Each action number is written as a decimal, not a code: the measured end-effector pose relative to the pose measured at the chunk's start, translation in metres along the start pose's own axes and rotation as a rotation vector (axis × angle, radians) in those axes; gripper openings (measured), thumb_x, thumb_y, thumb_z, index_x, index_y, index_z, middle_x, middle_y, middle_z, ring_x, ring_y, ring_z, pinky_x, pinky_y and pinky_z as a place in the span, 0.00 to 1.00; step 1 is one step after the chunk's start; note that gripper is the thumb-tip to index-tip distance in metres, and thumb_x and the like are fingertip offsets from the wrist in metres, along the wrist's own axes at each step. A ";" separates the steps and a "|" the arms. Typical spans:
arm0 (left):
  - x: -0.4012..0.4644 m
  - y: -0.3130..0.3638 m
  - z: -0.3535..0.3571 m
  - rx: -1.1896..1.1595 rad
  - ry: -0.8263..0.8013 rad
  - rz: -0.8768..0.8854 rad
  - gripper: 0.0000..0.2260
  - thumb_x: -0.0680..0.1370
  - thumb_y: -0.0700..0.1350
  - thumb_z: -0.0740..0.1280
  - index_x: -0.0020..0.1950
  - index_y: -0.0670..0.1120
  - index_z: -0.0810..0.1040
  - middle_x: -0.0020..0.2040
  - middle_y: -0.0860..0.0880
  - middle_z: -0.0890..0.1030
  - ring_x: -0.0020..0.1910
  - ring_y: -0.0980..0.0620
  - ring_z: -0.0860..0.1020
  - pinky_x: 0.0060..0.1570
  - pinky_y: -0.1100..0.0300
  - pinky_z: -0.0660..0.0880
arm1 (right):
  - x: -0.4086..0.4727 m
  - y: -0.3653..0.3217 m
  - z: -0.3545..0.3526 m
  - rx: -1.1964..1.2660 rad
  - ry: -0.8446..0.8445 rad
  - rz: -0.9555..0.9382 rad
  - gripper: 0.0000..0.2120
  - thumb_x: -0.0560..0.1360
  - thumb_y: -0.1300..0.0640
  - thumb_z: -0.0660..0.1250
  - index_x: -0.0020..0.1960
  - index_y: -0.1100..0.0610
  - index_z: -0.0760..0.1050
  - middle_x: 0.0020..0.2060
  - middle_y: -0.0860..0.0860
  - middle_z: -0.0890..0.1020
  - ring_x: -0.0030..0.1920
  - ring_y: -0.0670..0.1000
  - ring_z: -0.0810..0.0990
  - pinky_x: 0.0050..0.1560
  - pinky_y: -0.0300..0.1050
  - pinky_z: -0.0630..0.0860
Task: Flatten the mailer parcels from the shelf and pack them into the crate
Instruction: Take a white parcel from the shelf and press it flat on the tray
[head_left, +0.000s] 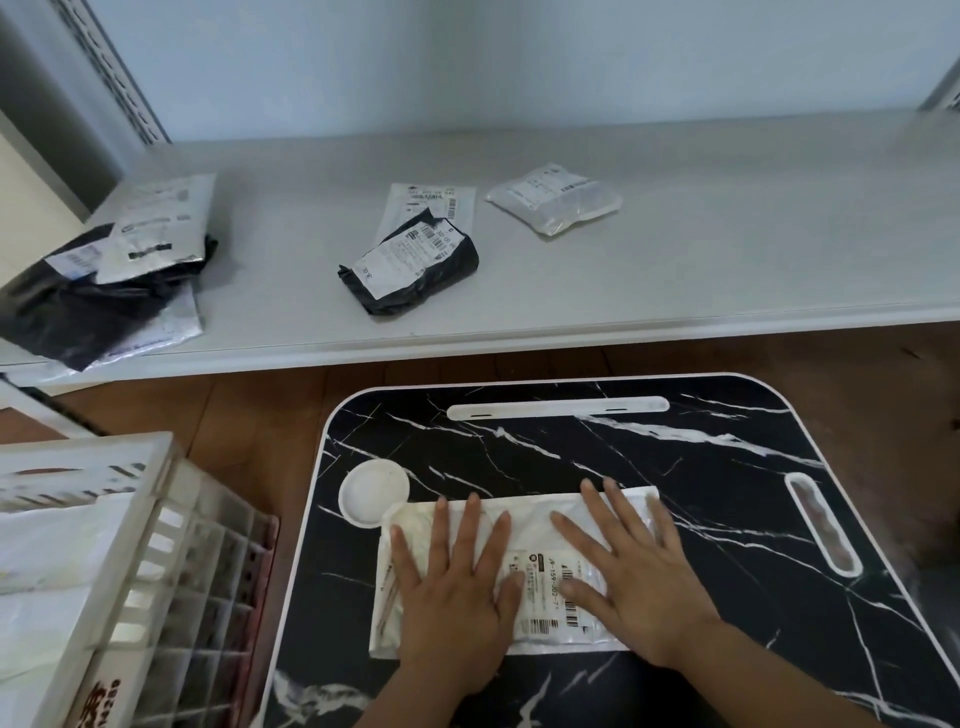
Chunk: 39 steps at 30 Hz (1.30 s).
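Pressing flat with straight, spread fingers, the left hand (451, 587) and the right hand (631, 574) both lie palm-down on a white mailer parcel (535, 525), neither one curled round it. The parcel lies lengthwise across the near half of a black marble-patterned lap table (675, 457), its printed label (550, 592) showing between the two hands. The parcel's left corner touches or slightly overlaps a round white cup recess (374, 492) in the table.

To the left of the table stands a white slatted crate (140, 561), with what looks like pale plastic inside it, though that part is blurred.

Beyond the table runs a grey shelf (727, 249). On it lie a black mailer (410, 270) resting on the near end of a flat white mailer (436, 200), a small clear-wrapped packet (556, 197) to their right, and a pile of black and silver mailers (114, 270) at the far left.
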<state>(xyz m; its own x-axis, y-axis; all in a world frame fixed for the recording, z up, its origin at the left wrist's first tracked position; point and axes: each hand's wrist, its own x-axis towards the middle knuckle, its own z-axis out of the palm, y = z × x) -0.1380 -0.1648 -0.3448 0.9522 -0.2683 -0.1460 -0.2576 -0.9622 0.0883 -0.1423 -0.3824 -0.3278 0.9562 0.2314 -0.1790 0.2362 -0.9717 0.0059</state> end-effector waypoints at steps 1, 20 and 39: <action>0.000 0.000 -0.001 0.007 -0.009 0.003 0.25 0.81 0.62 0.47 0.75 0.55 0.63 0.77 0.48 0.62 0.76 0.41 0.58 0.65 0.30 0.54 | 0.000 0.001 0.001 -0.001 0.001 0.007 0.30 0.78 0.30 0.48 0.76 0.41 0.58 0.76 0.55 0.60 0.75 0.59 0.59 0.68 0.65 0.51; -0.022 -0.091 -0.051 -0.240 -0.074 -0.104 0.42 0.67 0.71 0.22 0.77 0.56 0.41 0.76 0.58 0.40 0.77 0.50 0.38 0.74 0.53 0.38 | 0.012 -0.066 -0.015 -0.019 -0.030 -0.012 0.31 0.78 0.31 0.45 0.74 0.46 0.63 0.73 0.55 0.66 0.74 0.59 0.60 0.62 0.69 0.56; -0.020 -0.059 -0.014 -0.022 -0.092 -0.107 0.36 0.80 0.64 0.43 0.68 0.38 0.72 0.71 0.41 0.71 0.72 0.41 0.66 0.68 0.37 0.56 | 0.021 -0.085 0.006 0.011 -0.113 0.031 0.31 0.76 0.29 0.47 0.72 0.43 0.66 0.72 0.53 0.69 0.72 0.58 0.65 0.59 0.76 0.55</action>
<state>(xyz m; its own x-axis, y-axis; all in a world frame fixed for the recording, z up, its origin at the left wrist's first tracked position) -0.1396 -0.1015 -0.3334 0.9547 -0.1680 -0.2456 -0.1505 -0.9846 0.0886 -0.1437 -0.2954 -0.3375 0.9373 0.1950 -0.2889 0.2044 -0.9789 0.0024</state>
